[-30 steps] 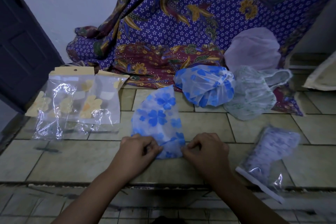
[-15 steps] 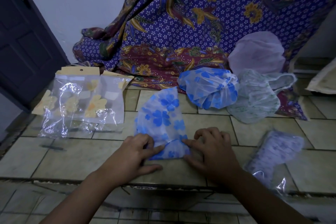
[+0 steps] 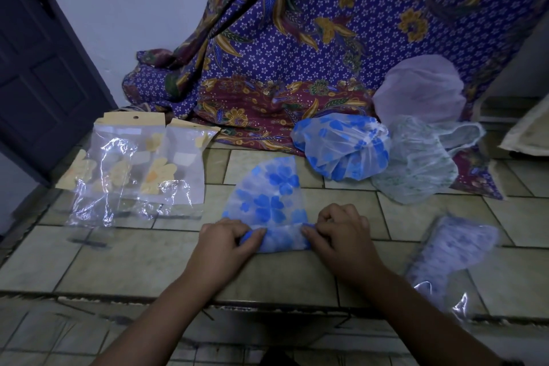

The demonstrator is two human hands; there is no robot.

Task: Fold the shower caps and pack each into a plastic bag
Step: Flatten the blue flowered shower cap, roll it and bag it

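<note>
A blue-flowered shower cap [image 3: 269, 196] lies folded into a wedge on the tiled floor, its near end rolled up. My left hand [image 3: 225, 242] pinches the left end of that roll and my right hand [image 3: 341, 235] pinches the right end. Behind it sit a puffed blue-flowered cap [image 3: 344, 147], a green-patterned cap [image 3: 413, 168] and a white-lilac cap [image 3: 419, 89]. Empty plastic bags [image 3: 133, 169] with yellow flower headers lie to the left. A packed bag [image 3: 448, 255] holding a purple-patterned cap lies at the right.
A purple and maroon batik cloth [image 3: 312, 47] hangs down at the back onto the floor. A dark door [image 3: 38, 68] stands at the left. A step edge [image 3: 267, 304] runs across just below my hands. A pale object [image 3: 528, 131] lies at the far right.
My hands have rolled the cap's near edge up and away from me; both now pinch the ends of the roll instead of pressing the flat fold.
</note>
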